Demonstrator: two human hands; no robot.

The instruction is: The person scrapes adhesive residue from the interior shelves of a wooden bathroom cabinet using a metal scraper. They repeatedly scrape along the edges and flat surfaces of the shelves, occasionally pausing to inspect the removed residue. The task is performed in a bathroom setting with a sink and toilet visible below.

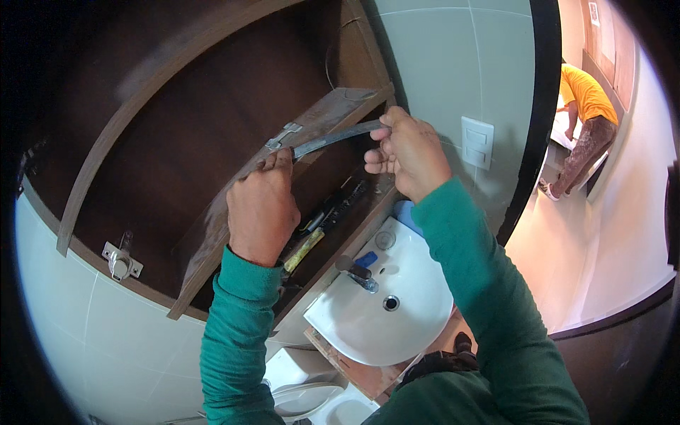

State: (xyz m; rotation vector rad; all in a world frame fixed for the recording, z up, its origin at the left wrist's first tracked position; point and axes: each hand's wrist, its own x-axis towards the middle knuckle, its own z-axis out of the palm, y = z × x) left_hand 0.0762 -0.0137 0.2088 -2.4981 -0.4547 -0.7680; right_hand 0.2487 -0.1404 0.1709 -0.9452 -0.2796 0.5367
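A thin, flexible grey strip (333,139) stretches, slightly bowed, between my two hands along the front edge of a dusty brown shelf (244,177). My left hand (263,212) is closed on its left end, knuckles up, close to the shelf edge. At the other end, my right hand (411,152) pinches the strip between thumb and forefinger, its other fingers loosely curled. Just beyond my left hand, a metal hinge plate (283,136) sits on the shelf. Both hands are in front of the open dark brown cabinet (95,159). My fingers cover the strip's ends.
Below the shelf, a compartment holds a yellow stick-like item (304,251) and dark tools. A white sink (418,304) with a faucet (354,269) and clear cup (384,239) sits underneath. A switch plate (478,143) is right. Beyond the doorway, a person in yellow (589,95) bends over.
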